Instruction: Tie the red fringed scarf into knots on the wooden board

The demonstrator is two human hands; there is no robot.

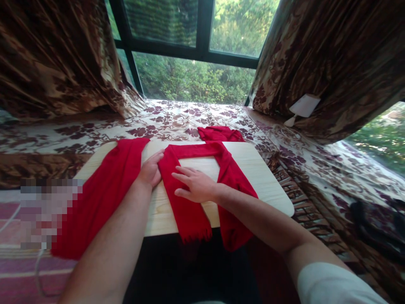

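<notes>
A red scarf with a fringed end lies bent in an angular loop on a pale wooden table. Its near ends hang over the table's front edge. My left hand rests at the scarf's upper left corner, fingers stretched out and their tips touching its edge. Over the scarf's left strip, my right hand is open with fingers spread and palm down; whether it presses on the cloth I cannot tell. Another red cloth is draped across the table's left side, beside my left forearm.
Behind the table, a crumpled red cloth lies on the flower-patterned window seat. A small white lamp stands at the right by the curtain. On the left are a striped pink cover and a white cable.
</notes>
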